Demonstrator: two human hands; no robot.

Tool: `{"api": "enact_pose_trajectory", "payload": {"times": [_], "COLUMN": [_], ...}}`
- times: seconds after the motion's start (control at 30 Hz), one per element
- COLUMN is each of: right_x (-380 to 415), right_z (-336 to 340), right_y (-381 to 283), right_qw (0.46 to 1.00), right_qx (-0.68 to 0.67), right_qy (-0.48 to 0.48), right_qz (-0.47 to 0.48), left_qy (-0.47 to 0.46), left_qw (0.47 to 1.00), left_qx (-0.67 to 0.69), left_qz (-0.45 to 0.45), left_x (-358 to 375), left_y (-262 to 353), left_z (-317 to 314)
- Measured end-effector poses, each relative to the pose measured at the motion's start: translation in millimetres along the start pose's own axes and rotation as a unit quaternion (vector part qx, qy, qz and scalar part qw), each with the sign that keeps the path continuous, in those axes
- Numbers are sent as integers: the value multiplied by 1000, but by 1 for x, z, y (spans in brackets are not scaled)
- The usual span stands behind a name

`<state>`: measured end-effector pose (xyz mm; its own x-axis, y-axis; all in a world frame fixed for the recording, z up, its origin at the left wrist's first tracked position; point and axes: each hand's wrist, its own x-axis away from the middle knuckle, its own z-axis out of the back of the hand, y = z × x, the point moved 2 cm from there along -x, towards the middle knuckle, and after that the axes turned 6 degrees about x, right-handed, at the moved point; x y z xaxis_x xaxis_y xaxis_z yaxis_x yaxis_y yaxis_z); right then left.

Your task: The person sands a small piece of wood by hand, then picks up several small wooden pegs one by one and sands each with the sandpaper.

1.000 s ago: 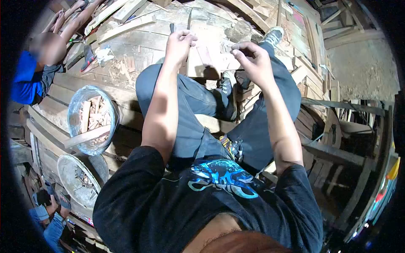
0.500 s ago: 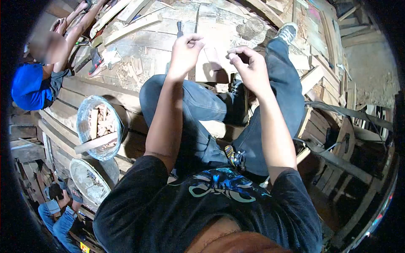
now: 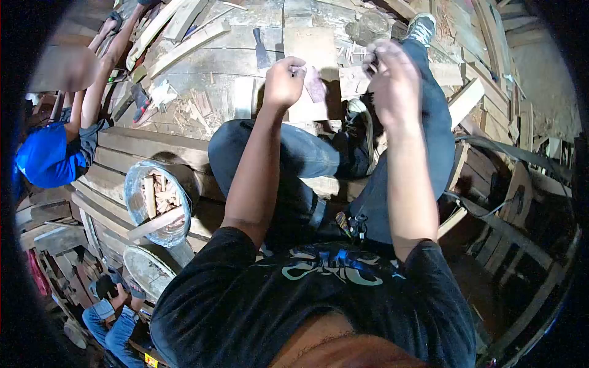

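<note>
My left hand (image 3: 285, 81) is raised over the pale board (image 3: 310, 44), its fingers curled in against the thumb. What is in them, if anything, is too small to make out. To its right, my right hand (image 3: 396, 83) is smeared by motion above my outstretched leg, and I cannot see clearly how its fingers are set. A flat purplish-grey block (image 3: 315, 87) lies on the board just right of my left hand. A dark tool with a broad, flat end (image 3: 262, 50) rests on the floor beyond my left hand.
Left of my knees stands a bucket (image 3: 130, 191) of wood scraps, with another bucket (image 3: 142, 265) beside it. Long timber offcuts (image 3: 190, 46) lie at the far left. A round wooden block (image 3: 374, 26) sits beyond my hands. A person in blue (image 3: 46, 156) sits at left.
My right hand has moved up and to the right, away from my left hand. My left hand has shifted slightly right, with its fingers curled in more. The whole view has shifted too.
</note>
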<state>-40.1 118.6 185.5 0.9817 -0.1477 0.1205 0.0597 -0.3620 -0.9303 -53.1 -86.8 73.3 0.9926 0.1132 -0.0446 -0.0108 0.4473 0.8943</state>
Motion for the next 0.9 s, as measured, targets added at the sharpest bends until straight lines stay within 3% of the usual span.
{"api": "enact_pose_trajectory", "payload": {"times": [0.1, 0.17, 0.23, 0.3, 0.37, 0.47, 0.57, 0.77, 0.8, 0.9], "right_x": [-11, -22, -29, -30, -20, -22, -13, -27, -19, -6], "right_z": [8, 1, -11, -15, -8, 10, -1, 20, 12, 14], "right_y": [-54, -53, -11, 54, 106, 154, 121, 110, 82, 11], "right_qw": [993, 994, 987, 978, 977, 976, 980, 979, 983, 976], "right_qx": [-9, -13, 80, 193, 210, 208, 136, 185, 170, 178], "right_qy": [-62, -49, 12, 39, 39, 64, 75, 83, 71, -37], "right_qz": [97, 99, 137, 64, -6, -10, -125, 8, 8, 115], "left_qy": [-10, -34, -41, -46, -43, -26, -32, -27, -27, -52], "left_qw": [998, 994, 987, 985, 986, 986, 987, 980, 980, 977], "left_qx": [-62, -93, -137, -157, -141, -157, -156, -192, -196, -191], "left_qz": [17, 47, 67, 57, 78, 46, 19, 46, 23, 77], "left_x": [-1, -5, -7, -10, -9, -6, -5, -4, -2, -1], "left_y": [-1, -19, -35, -30, -28, -30, -38, -37, -30, -17], "left_z": [0, -13, -25, -30, -34, -31, -33, -40, -38, -36]}}
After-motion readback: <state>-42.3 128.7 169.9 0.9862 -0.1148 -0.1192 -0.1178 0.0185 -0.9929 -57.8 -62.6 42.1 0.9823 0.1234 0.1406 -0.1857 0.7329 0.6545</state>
